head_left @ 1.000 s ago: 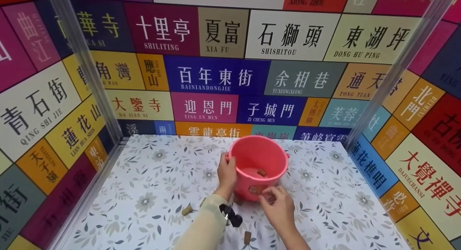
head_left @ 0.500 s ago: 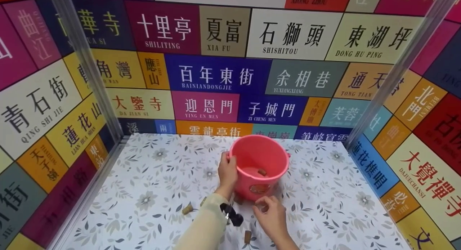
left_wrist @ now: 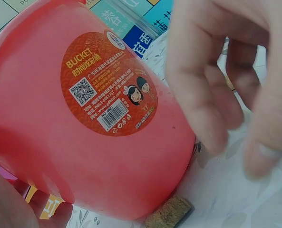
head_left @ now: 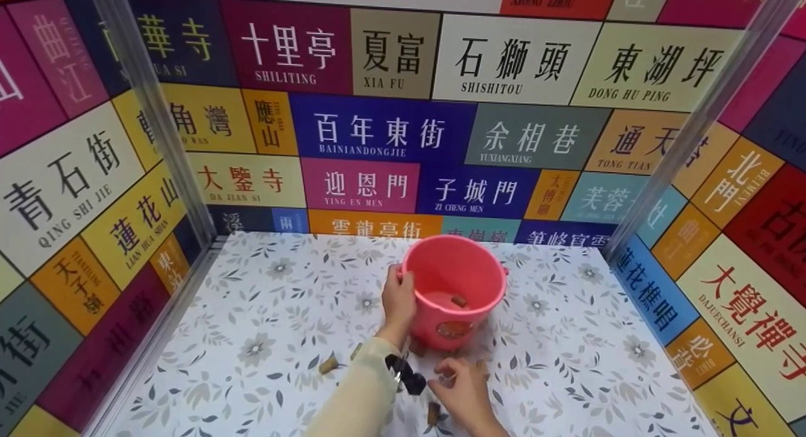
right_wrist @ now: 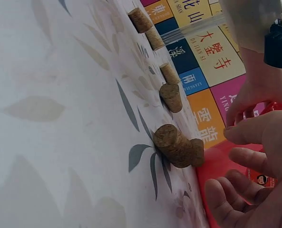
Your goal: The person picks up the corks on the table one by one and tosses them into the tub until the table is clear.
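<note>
A pink bucket (head_left: 434, 317) with an oval red label (left_wrist: 109, 84) stands on the table, its mouth tilted toward me. My left hand (head_left: 398, 301) grips its left side at the rim. Inside lies a brown cork (head_left: 458, 301). My right hand (head_left: 464, 390) is just in front of the bucket, fingers apart and loosely bent, holding nothing. Close by its fingertips a cork (head_left: 433, 414) lies on the table. In the right wrist view, a larger-looking cork (right_wrist: 173, 146) is nearest that hand. Another cork (left_wrist: 169, 213) sits against the bucket's base in the left wrist view.
More corks (head_left: 328, 364) lie left of my left forearm, partly hidden by the sleeve (head_left: 362, 386). The table (head_left: 252, 298) has a white leaf-patterned cover. Panels with colourful place-name signs (head_left: 378, 128) enclose it at the back and sides.
My right hand has moved from the bucket's lower front down toward me, near the cork at the front, and its fingers have spread. My left hand and the bucket have stayed put.
</note>
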Available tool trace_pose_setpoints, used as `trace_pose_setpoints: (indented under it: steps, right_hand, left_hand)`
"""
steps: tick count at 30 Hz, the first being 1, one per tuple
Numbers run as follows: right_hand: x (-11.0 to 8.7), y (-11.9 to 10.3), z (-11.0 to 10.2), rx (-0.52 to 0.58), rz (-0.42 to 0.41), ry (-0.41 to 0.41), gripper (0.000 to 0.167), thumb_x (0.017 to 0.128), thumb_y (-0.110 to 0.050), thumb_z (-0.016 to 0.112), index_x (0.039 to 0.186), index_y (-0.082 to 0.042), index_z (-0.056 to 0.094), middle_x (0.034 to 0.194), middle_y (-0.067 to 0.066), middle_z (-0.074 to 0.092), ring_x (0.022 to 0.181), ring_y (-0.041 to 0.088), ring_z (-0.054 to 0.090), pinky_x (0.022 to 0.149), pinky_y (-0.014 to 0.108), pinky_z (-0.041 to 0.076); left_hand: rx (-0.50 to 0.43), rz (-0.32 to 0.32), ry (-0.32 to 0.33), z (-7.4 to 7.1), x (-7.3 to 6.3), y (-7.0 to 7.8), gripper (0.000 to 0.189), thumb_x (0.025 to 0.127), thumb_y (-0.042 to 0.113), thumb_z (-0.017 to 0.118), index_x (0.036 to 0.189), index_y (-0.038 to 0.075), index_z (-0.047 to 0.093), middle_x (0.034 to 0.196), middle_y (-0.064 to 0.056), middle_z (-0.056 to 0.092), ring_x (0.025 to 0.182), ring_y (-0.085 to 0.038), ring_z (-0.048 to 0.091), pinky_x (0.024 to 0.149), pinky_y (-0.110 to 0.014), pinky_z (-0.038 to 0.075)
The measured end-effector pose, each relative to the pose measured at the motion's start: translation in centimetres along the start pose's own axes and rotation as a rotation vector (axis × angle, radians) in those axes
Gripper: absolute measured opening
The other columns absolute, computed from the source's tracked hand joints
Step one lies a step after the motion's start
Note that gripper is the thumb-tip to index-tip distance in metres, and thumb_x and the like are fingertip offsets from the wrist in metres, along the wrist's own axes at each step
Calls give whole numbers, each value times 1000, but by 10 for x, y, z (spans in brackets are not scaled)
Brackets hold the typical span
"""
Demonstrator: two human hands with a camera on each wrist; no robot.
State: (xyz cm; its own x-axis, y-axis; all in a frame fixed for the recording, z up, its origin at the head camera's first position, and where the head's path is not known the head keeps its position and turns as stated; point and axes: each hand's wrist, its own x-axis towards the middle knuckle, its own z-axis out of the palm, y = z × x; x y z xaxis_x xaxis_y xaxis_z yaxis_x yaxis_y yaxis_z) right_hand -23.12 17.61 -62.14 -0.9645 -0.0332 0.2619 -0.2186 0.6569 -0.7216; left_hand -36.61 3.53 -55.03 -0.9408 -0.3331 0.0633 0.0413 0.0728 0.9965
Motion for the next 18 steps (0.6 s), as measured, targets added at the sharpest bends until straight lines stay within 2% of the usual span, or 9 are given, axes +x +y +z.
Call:
trace_pose_setpoints:
  steps: [4,11,18]
  right_hand:
    - [-2,2,1,-27,-12,-59,21,72,-17,88,87,-15,73,87,1,69,79,10,64,73,28,53]
    - [-3,2,2,-34,62,-164,22,74,-20,89,85,-16,71,81,-4,65,75,6,58,69,28,48]
    - [-6,0,5,-49,52,-212,23,74,-22,91,83,-16,71,78,-4,61,72,6,53,66,28,43]
  left_hand:
    - [0,5,15,1,-1,0,22,102,19,54,115,6,66,89,-6,61,89,-20,58,82,-33,46]
    - [-14,-2,-1,1,0,0,22,103,19,53,116,6,64,88,-6,59,87,-19,58,80,-32,47]
    - [0,-27,-13,1,1,0,22,105,22,52,116,8,64,92,-6,61,90,-20,59,82,-33,48]
